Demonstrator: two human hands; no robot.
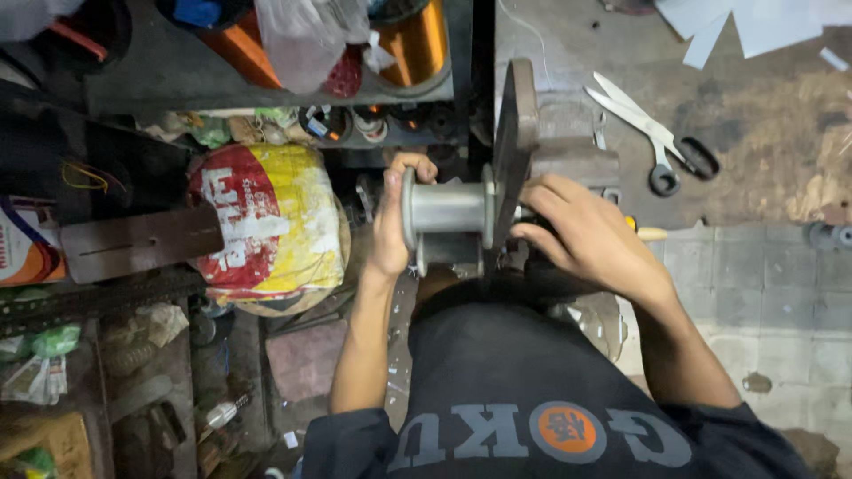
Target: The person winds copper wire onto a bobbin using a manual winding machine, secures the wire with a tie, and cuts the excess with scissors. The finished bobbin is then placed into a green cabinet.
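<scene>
A grey metal spool [446, 211] with round flanges sits sideways on a winding machine [532, 146] in front of me. My left hand [395, 217] wraps around the spool's left flange and holds it. My right hand [581, 232] rests on the machine just right of its upright dark plate [510, 146], fingers curled over a dark part that I cannot make out. The spool's core looks bare.
Scissors [652, 133] lie on the worn bench at the right, with white paper scraps [754, 22] behind. A red-and-yellow sack [266, 226] sits left of the spool. Copper wire coils [413, 40] stand on a shelf above. Clutter fills the lower left.
</scene>
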